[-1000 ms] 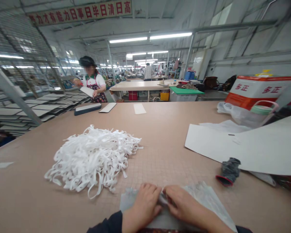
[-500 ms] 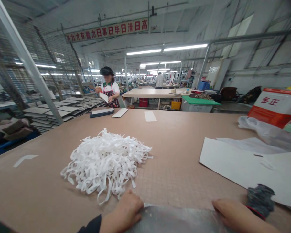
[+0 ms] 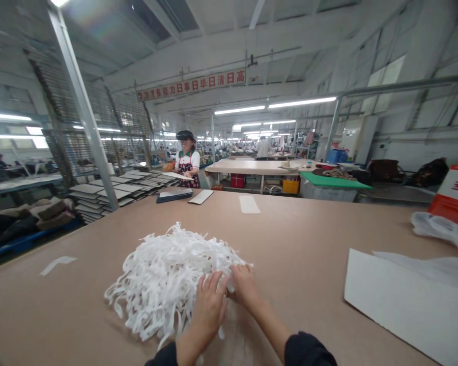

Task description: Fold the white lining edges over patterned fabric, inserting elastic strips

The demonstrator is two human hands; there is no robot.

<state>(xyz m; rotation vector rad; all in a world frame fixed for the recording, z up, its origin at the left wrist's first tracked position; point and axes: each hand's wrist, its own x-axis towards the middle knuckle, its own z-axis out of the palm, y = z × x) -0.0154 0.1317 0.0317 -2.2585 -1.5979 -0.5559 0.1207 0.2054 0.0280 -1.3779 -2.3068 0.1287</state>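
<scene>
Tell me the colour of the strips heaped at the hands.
The strips are white; the head view shows it.

White tube lights (image 3: 302, 102), red-lettered banner (image 3: 193, 85), long pale table (image 3: 252, 166) beyond.

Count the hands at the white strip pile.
2: the left hand at the near right side of the white strip pile, the right hand at its right edge. None appear hidden.

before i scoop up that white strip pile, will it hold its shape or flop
The white strips would likely flop, since they curl and droop. They look light, being thin and narrow. Some may tangle or trail, as loops overlap and loose ends stick out.
</scene>
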